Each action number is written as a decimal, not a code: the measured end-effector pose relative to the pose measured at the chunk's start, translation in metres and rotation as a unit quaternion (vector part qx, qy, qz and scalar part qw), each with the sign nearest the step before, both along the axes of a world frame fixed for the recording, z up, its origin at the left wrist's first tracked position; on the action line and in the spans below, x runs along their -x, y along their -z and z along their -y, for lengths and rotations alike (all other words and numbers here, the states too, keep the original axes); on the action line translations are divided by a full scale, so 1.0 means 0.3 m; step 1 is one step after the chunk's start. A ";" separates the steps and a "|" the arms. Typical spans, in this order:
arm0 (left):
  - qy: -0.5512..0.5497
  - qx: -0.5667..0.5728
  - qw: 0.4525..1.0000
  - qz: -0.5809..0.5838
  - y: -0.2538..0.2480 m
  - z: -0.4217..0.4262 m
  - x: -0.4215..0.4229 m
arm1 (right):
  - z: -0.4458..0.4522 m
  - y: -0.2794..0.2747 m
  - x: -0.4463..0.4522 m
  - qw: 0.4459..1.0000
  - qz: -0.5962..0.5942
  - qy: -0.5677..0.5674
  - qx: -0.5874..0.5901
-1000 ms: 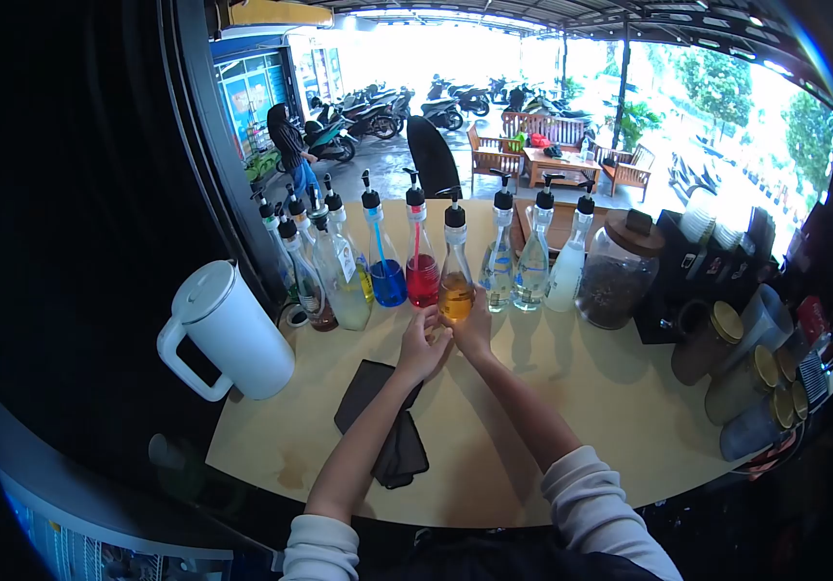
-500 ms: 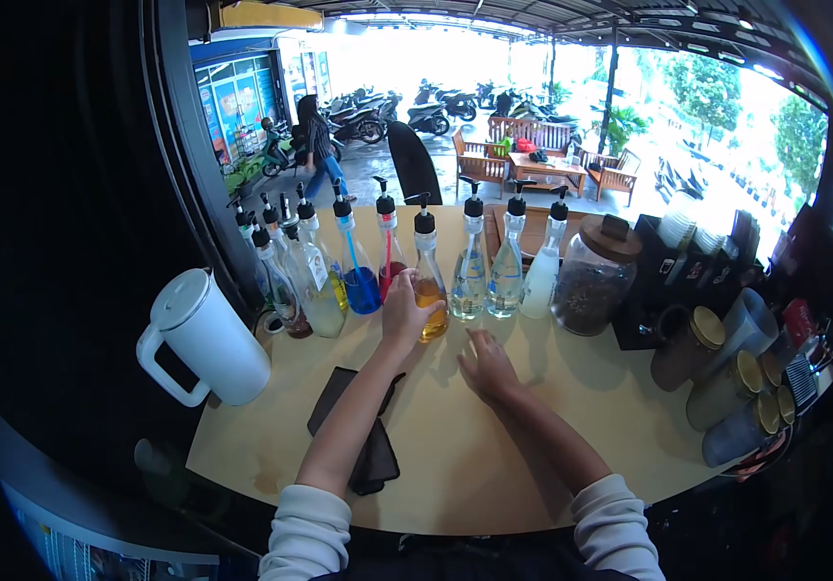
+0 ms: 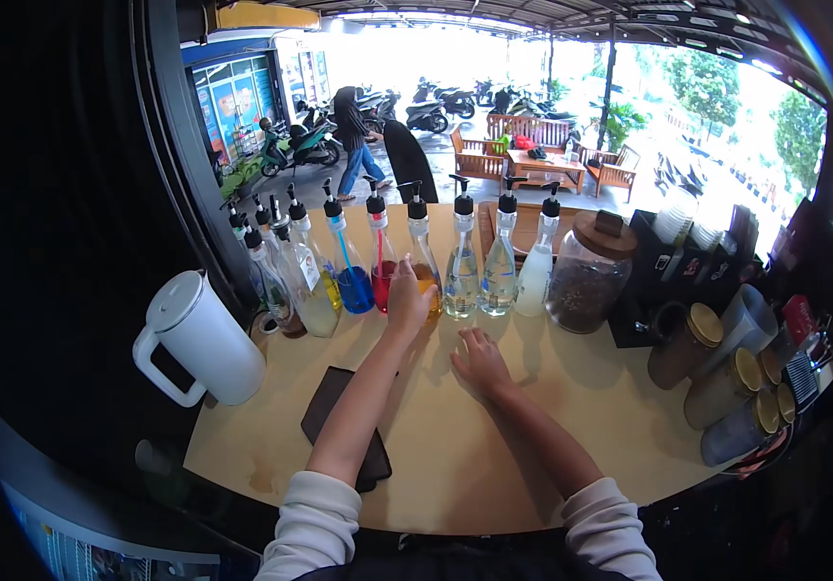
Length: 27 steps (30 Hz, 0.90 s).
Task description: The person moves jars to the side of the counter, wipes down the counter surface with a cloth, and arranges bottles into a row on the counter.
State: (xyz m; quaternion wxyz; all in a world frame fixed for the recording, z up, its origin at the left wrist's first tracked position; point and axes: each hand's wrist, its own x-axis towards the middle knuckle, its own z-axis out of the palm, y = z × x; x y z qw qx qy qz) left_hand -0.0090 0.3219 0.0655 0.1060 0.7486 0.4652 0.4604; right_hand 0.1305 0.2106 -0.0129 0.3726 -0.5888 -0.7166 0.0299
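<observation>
My left hand is closed round the lower part of a pump bottle of amber liquid, which stands upright in the row. Its fingers hide part of the amber and brush close to the red-liquid pump bottle on the left. Nearer to me, my right hand hovers or rests low over the wooden counter, fingers loosely bent and apart, nothing in it. Just beyond it stand a clear pump bottle, another clear one and a cloudy white one. A blue-liquid bottle is further left.
A white pitcher stands at the left. Dark flat pads lie under my left forearm. To the right are a large wooden-lidded jar, a black cup holder and several lidded canisters. A person walks outside.
My left hand has pushed the amber bottle away from me, back into line with the others. My right hand stays almost in place. The person outside has walked rightward.
</observation>
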 end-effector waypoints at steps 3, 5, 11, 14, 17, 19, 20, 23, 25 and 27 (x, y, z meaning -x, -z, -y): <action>-0.018 -0.023 1.000 -0.004 0.013 -0.017 -0.008 | -0.003 0.005 0.001 1.000 0.005 0.001 -0.008; -0.022 -0.022 1.000 -0.003 0.018 -0.032 -0.012 | 0.000 -0.001 0.002 1.000 0.011 0.001 -0.015; -0.011 -0.028 1.000 0.000 0.019 -0.036 -0.009 | -0.011 0.020 -0.001 1.000 0.016 0.003 -0.027; -0.003 -0.003 1.000 0.000 0.008 -0.020 -0.007 | -0.007 0.011 -0.001 1.000 0.014 0.001 -0.022; -0.007 0.000 1.000 -0.003 0.002 -0.014 -0.009 | -0.001 0.004 0.001 1.000 0.015 0.001 -0.024; -0.006 0.000 1.000 -0.003 0.007 -0.018 -0.008 | -0.001 0.003 0.001 1.000 0.015 0.000 -0.023; -0.006 0.001 1.000 -0.002 0.010 -0.019 -0.008 | -0.001 0.003 0.001 1.000 0.014 -0.002 -0.020; -0.003 -0.015 1.000 0.003 0.015 -0.014 -0.008 | 0.001 -0.003 0.002 1.000 0.014 0.002 -0.006; -0.001 -0.012 1.000 0.005 0.012 -0.012 -0.007 | -0.001 0.000 0.002 1.000 0.014 0.004 -0.005; 0.001 -0.009 1.000 0.008 0.023 -0.017 -0.002 | -0.001 0.003 0.003 1.000 0.014 0.004 -0.004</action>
